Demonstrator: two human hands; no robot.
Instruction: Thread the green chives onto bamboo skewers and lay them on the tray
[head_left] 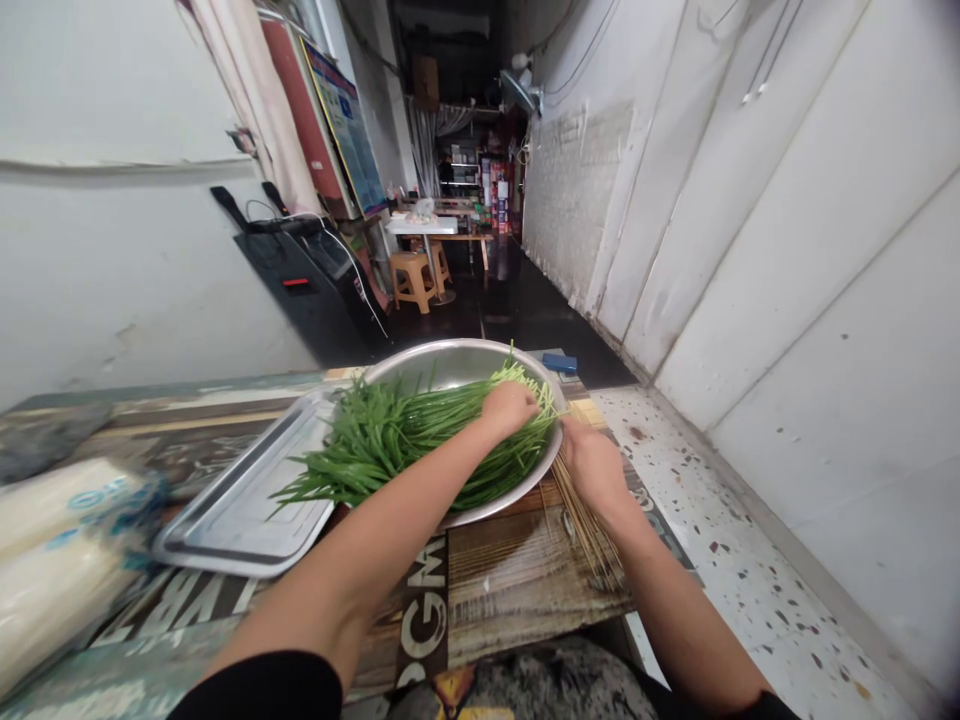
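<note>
Long green garlic chives (405,430) fill a round metal bowl (457,346), their leafy ends hanging over its left rim and their pale stems on the right. Over the stem ends, my left hand (510,408) is closed on some chives; its fingertips are partly hidden. My right hand (596,465) is pinched at the bowl's right rim, on what looks like the end of a thin bamboo skewer pointing toward my left hand. Beneath the right hand, a bundle of bamboo skewers (581,525) lies on the wooden table (502,590).
Left of the bowl lies a shallow metal tray (281,480), partly under the chive tips. Plastic-wrapped white packs (67,550) rest at the table's left. A small blue object (559,363) sits behind the bowl. Farther back stand a small table (421,226) and stools (412,278).
</note>
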